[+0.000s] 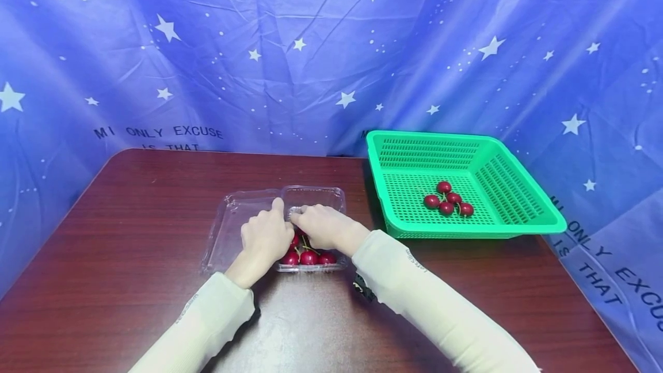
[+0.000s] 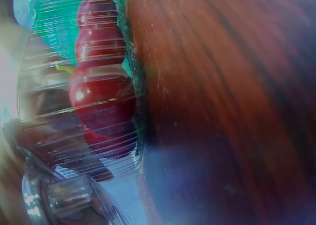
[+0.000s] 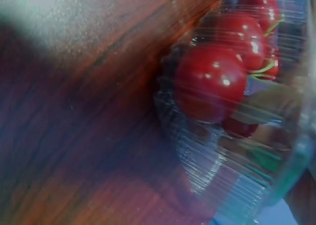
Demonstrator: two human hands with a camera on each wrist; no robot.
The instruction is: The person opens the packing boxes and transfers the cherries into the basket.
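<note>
A clear plastic clamshell box (image 1: pixel 311 268) lies on the table with its lid (image 1: pixel 233 229) folded out to the left. Red cherries (image 1: pixel 309 257) with green stems sit in its near part; the ribbed wall shows larger cherries (image 2: pixel 101 91) in the left wrist view and more cherries (image 3: pixel 212 84) in the right wrist view. My left hand (image 1: pixel 266 238) is over the hinge side, thumb raised, fingers bent down into the box. From the right, my right hand (image 1: pixel 326 226) reaches in, close to the left. Fingertips of both are hidden in the head view, so any grip is unclear.
A green plastic basket (image 1: pixel 518 226) stands at the back right with several cherries (image 1: pixel 446 208) on its floor. The brown wooden table (image 1: pixel 129 258) ends at the back against a blue star-printed cloth (image 1: pixel 311 73).
</note>
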